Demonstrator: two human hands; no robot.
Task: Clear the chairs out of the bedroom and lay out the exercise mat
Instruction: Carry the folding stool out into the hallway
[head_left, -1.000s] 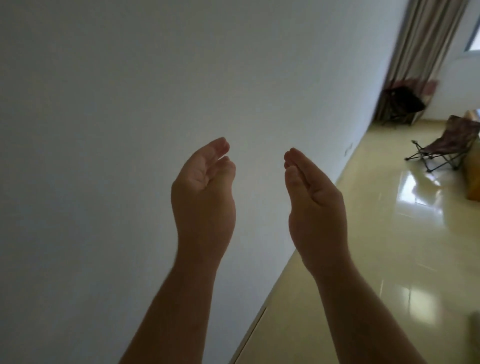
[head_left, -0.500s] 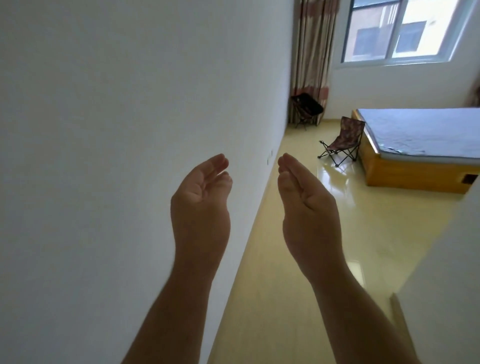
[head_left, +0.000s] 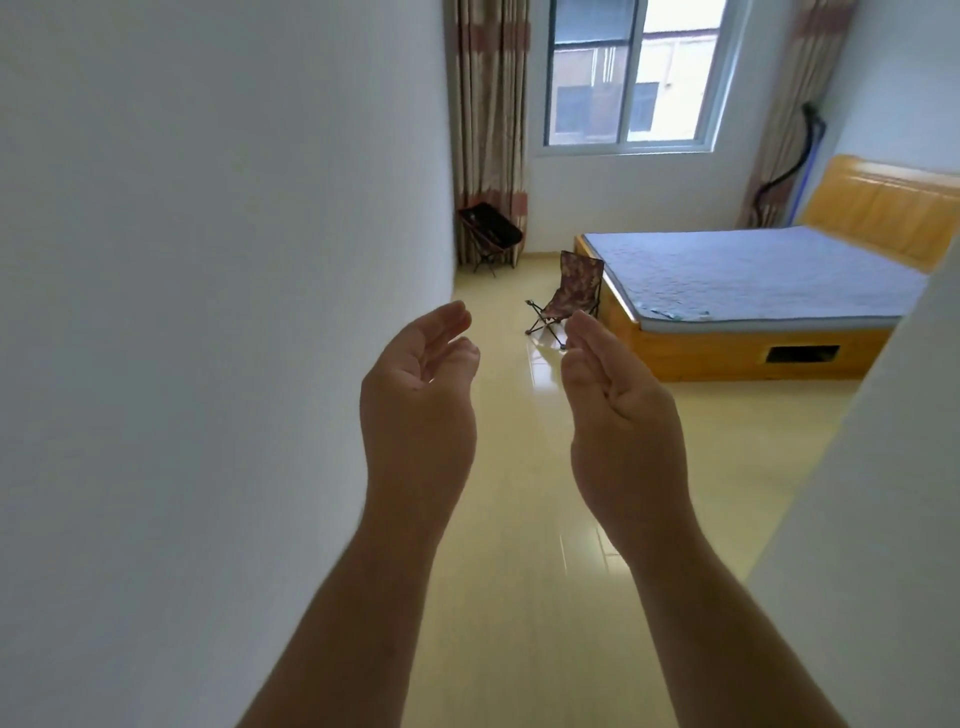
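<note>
Two bare forearms reach forward from the bottom of the view, roughly parallel and apart from each other. The left hand (head_left: 418, 410) is raised with its palm turned inward toward the other hand, fingers loosely curled and held together, thumb resting near the fingertips. The right hand (head_left: 626, 415) mirrors it, palm facing inward, fingers close together and gently bent, tips pointing forward and upward. Both hands are empty and cupped, at about the same height, with a clear gap between them. Neither hand touches anything.
</note>
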